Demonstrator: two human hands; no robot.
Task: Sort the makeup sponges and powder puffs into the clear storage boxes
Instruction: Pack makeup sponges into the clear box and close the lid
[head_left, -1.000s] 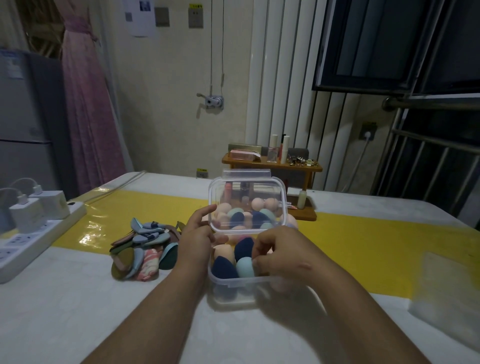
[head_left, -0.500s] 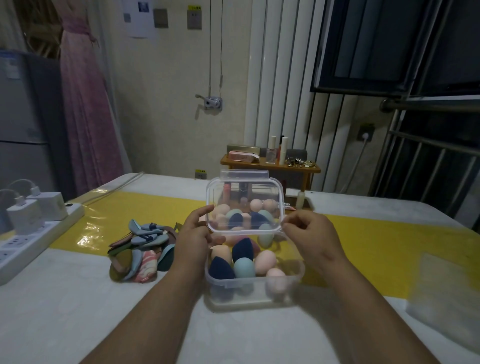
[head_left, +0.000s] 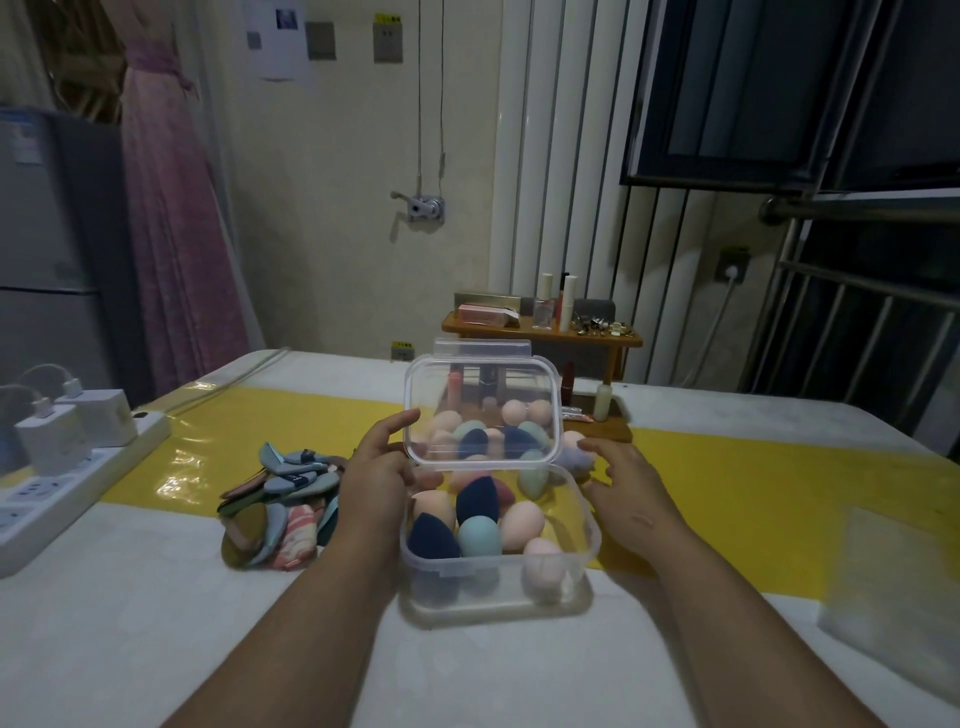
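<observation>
A clear storage box (head_left: 498, 597) stands on the table in front of me, holding several egg-shaped makeup sponges (head_left: 480, 535) in navy, teal and peach. Its hinged clear lid (head_left: 483, 374) stands upright at the back. My left hand (head_left: 379, 478) holds the lid's left edge, thumb on the lid and fingers curled at the box rim. My right hand (head_left: 623, 483) hovers beside the box's right back corner, fingers loosely spread and holding nothing. More sponges (head_left: 576, 454) lie behind the box. A heap of flat powder puffs (head_left: 280, 499) lies to the left of the box.
A white power strip (head_left: 62, 478) with chargers lies along the left table edge. At the right edge lies a blurred clear box (head_left: 893, 587). A small wooden shelf (head_left: 540, 338) with cosmetics stands at the table's far side.
My right hand came out from over the sponges, went to the lid's right corner, then let go and now hovers beside the box. My left hand stayed on the lid.
</observation>
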